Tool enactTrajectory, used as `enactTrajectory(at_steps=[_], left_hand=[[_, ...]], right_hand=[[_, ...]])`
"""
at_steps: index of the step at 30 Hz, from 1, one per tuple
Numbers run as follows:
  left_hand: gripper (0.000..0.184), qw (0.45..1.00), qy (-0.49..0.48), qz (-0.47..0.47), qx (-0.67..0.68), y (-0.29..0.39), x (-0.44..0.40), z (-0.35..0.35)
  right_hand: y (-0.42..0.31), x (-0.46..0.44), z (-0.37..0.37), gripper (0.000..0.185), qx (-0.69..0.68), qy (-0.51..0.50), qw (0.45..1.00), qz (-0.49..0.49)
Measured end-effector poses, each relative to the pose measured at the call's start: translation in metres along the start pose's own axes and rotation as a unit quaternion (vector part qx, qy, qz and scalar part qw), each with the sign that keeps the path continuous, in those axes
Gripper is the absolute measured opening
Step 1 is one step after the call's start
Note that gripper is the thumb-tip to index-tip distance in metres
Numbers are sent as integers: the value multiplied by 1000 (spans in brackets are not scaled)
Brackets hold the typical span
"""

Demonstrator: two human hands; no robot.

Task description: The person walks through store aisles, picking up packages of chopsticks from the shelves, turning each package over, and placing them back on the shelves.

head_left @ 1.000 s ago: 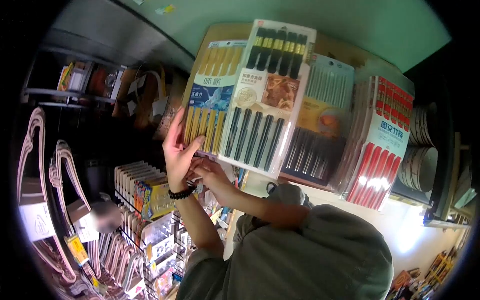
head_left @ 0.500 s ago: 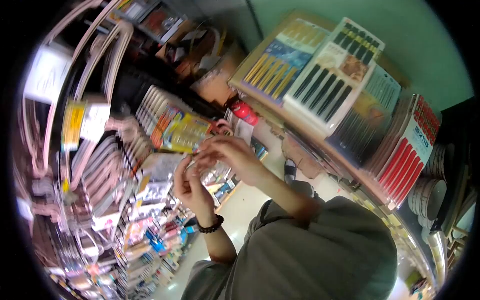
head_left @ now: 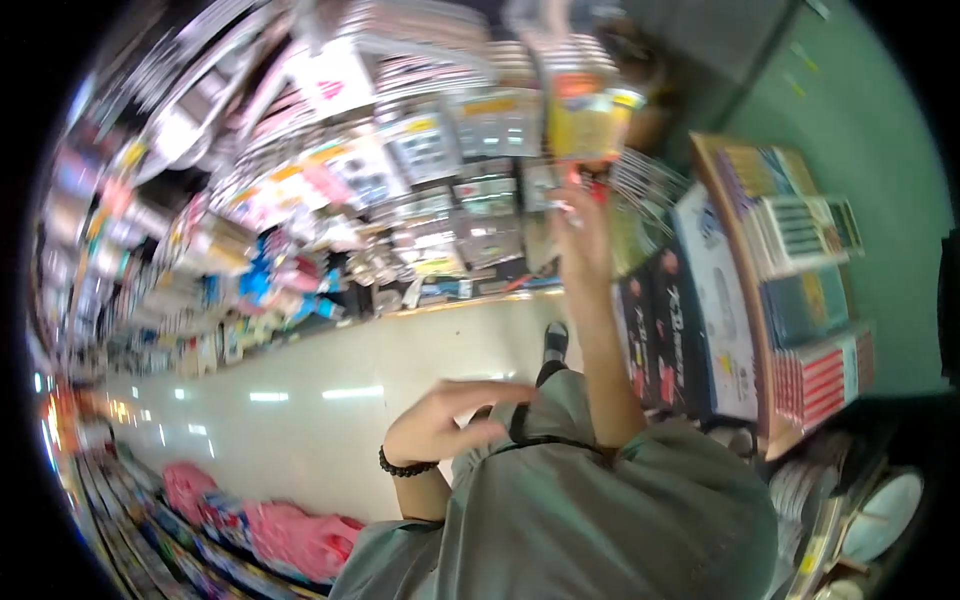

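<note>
My left hand [head_left: 445, 420], with a dark beaded bracelet [head_left: 405, 465] at the wrist, hovers over the floor in front of my body. Its fingers are stretched out with the thumb apart, and nothing is in it. Further forward, my right hand [head_left: 582, 225] reaches up beside the hanging goods, below a yellow package [head_left: 590, 125]. Its fingers are blurred and look closed, with a small whitish thing at their tips that I cannot make out. Packaged chopsticks, including a red pack [head_left: 812, 385] and a dark pack [head_left: 796, 228], stand to the right, away from both hands.
Hanging packages [head_left: 425, 145] fill the rack ahead. Black boxes [head_left: 675, 330] stand beneath the chopstick display's edge [head_left: 745, 290]. Bowls [head_left: 882, 515] are at the lower right. A pink bundle [head_left: 300, 538] lies at the lower left, across the pale floor [head_left: 330, 435].
The view has swung left, showing more floor and racks. My hands, close together before, are now apart: the left near my body, the right stretched forward. The chopsticks have shifted right in view.
</note>
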State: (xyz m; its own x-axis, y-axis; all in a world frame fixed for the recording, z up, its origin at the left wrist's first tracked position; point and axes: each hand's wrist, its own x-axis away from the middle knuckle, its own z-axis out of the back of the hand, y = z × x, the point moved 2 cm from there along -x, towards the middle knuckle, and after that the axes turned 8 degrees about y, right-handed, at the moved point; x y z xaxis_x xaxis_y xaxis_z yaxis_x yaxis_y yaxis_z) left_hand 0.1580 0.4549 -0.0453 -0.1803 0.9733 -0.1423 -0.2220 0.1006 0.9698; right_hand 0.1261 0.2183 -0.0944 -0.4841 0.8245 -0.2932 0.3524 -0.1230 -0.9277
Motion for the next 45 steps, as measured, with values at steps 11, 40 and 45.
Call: enactTrajectory(at_steps=[11,40,45], left_hand=[[47,693,720,-18,23,11,181,46],[34,301,928,29,-218,19,418,298],[36,527,837,104,-107,-26,396,358]], right_hand=[[-37,164,-207,48,-211,-716,654,-123],[43,267,-629,27,-245,-910,319,-103],[88,333,-675,20,-172,-642,606,-437]])
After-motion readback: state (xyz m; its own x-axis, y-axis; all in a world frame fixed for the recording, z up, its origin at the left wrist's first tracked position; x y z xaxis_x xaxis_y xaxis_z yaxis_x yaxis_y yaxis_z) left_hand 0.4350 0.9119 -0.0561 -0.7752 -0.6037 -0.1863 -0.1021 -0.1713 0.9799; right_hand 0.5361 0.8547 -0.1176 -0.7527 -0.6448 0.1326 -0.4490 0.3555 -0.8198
